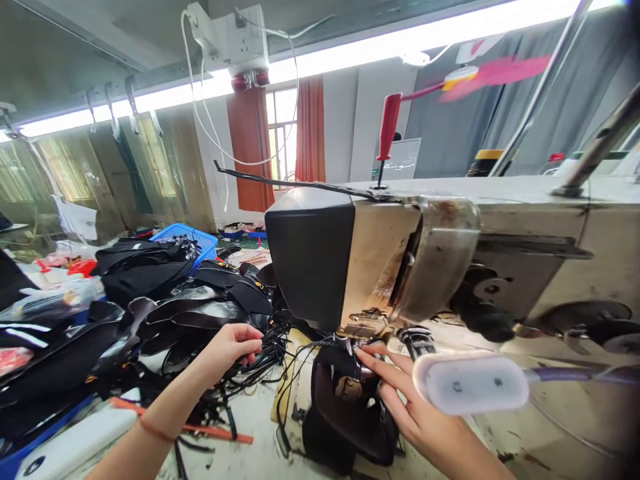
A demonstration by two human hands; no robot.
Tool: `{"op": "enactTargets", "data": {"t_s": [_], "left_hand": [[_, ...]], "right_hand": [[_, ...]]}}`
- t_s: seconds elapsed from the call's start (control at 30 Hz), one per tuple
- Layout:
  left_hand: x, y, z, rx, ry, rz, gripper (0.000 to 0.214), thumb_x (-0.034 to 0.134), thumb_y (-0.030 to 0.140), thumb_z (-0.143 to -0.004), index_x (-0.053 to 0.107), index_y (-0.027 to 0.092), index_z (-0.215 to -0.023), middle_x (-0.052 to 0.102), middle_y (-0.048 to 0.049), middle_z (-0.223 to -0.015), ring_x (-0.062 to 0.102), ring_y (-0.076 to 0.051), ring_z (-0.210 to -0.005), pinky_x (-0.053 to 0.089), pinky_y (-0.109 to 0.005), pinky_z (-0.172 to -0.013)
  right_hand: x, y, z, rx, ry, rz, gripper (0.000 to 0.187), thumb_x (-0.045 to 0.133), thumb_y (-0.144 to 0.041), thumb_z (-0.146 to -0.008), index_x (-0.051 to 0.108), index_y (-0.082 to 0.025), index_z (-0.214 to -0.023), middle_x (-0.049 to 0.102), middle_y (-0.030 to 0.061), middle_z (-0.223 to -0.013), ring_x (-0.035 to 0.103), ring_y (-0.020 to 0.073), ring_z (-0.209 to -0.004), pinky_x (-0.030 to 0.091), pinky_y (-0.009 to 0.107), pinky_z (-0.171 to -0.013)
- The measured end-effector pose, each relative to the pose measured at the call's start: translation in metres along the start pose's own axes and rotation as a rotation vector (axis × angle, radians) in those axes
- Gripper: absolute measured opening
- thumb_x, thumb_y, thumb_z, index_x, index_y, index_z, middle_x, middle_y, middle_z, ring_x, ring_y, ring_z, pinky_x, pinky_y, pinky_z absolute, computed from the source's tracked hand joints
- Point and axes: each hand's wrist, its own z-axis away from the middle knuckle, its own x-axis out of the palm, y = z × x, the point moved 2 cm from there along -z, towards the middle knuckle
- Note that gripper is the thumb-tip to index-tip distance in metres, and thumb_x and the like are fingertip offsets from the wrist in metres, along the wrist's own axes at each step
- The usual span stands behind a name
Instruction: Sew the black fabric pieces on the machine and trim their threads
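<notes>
A black curved piece (345, 413), which looks like a shoe upper, stands under the needle area of a sewing machine (310, 253). My right hand (410, 387) holds it from the right, with the index finger stretched to its top edge beside the presser foot. Thin black cords (287, 393) trail from its left side. Left of the machine head, my left hand (235, 343) is raised with thumb and fingers drawn together; whatever they pinch, if anything, is hidden. Its fingertips are near a tangle of black straps (265, 353) on the table.
Black shoe pieces (200, 313) are heaped at left around a blue basket (193, 240). A white phone-like slab (75, 440) and an orange strip (215, 432) lie at front left. A small lamp (470, 385) hangs over my right wrist. A red-handled screwdriver (390, 127) stands on the machine.
</notes>
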Motion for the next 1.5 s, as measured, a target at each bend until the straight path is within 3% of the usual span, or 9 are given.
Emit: {"op": "enactTargets", "data": {"t_s": [0.17,0.23,0.37,0.5,0.63,0.8,1.2,1.4,1.5], "left_hand": [[0.013,0.034,0.016,0.126,0.027,0.057,0.018,0.058,0.035,-0.078,0.056,0.017,-0.079,0.064,-0.0014,-0.069,0.059,-0.012,-0.056,0.045,-0.024,-0.053],[0.025,0.052,0.021,0.334,0.054,-0.024,0.014,0.056,0.029,-0.084,0.06,0.017,-0.079,0.065,-0.0011,-0.071,0.06,-0.012,-0.062,0.046,-0.024,-0.06],[0.057,0.083,0.024,0.91,0.084,-0.255,0.014,0.058,0.014,-0.088,0.071,0.02,-0.085,0.069,-0.002,-0.083,0.065,-0.011,-0.078,0.05,-0.019,-0.072],[0.077,0.094,0.018,1.143,0.155,-0.379,0.016,0.057,0.011,-0.089,0.071,0.02,-0.092,0.071,-0.0024,-0.087,0.067,-0.01,-0.081,0.051,-0.016,-0.076],[0.08,0.1,0.019,1.333,0.05,-0.653,0.033,0.035,0.018,-0.099,0.067,0.016,-0.1,0.071,-0.006,-0.094,0.064,-0.015,-0.087,0.051,-0.026,-0.083],[0.076,0.099,0.016,1.386,0.012,-0.77,0.038,0.028,0.022,-0.101,0.066,0.018,-0.106,0.073,-0.0046,-0.099,0.065,-0.014,-0.095,0.05,-0.024,-0.084],[0.078,0.094,0.011,1.469,0.04,-0.775,0.043,0.024,0.017,-0.101,0.066,0.017,-0.108,0.074,-0.0045,-0.099,0.066,-0.013,-0.094,0.05,-0.024,-0.083],[0.077,0.097,0.012,1.416,0.013,-0.791,0.042,0.023,0.017,-0.102,0.065,0.018,-0.109,0.074,-0.0033,-0.102,0.065,-0.013,-0.098,0.048,-0.025,-0.089],[0.078,0.092,0.012,1.424,0.011,-0.784,0.04,0.026,0.018,-0.102,0.065,0.019,-0.11,0.073,-0.0033,-0.104,0.063,-0.015,-0.099,0.048,-0.026,-0.084]], "right_hand": [[0.001,-0.001,-0.001,0.023,-0.04,-0.023,0.038,0.041,-0.023,-0.093,0.063,-0.021,-0.123,0.069,0.0093,-0.114,0.067,0.0238,-0.102,0.056,0.037,-0.09],[0.001,-0.003,-0.002,0.03,-0.062,-0.028,0.039,0.039,-0.02,-0.091,0.063,-0.02,-0.122,0.069,0.01,-0.114,0.067,0.0246,-0.103,0.056,0.039,-0.089],[0.001,-0.006,0.002,0.075,-0.043,-0.057,0.039,0.04,-0.016,-0.087,0.066,-0.018,-0.116,0.071,0.0109,-0.11,0.067,0.0251,-0.101,0.056,0.04,-0.089],[0.0,-0.012,0.006,0.072,0.034,-0.13,0.031,0.044,-0.012,-0.085,0.07,-0.017,-0.102,0.072,0.0128,-0.1,0.068,0.0246,-0.095,0.057,0.04,-0.086],[-0.004,-0.019,0.0,-0.007,0.063,-0.199,0.033,0.046,-0.005,-0.084,0.067,-0.016,-0.107,0.071,0.0122,-0.094,0.068,0.0222,-0.094,0.057,0.035,-0.083],[-0.009,-0.017,-0.002,0.011,0.151,-0.195,0.033,0.045,-0.005,-0.083,0.065,-0.015,-0.108,0.071,0.0126,-0.1,0.068,0.0206,-0.096,0.057,0.032,-0.087],[0.01,-0.01,0.021,0.054,0.057,-0.033,0.037,0.046,-0.016,-0.085,0.063,-0.016,-0.117,0.072,0.011,-0.102,0.068,0.0261,-0.1,0.053,0.041,-0.095],[0.005,-0.006,0.014,0.015,-0.048,-0.066,0.032,0.047,-0.014,-0.083,0.067,-0.014,-0.109,0.07,0.0123,-0.105,0.064,0.0249,-0.106,0.051,0.04,-0.097],[0.001,-0.008,0.011,-0.018,-0.031,-0.05,0.033,0.047,-0.014,-0.083,0.066,-0.014,-0.11,0.07,0.0123,-0.104,0.065,0.0253,-0.104,0.054,0.04,-0.093]]}}
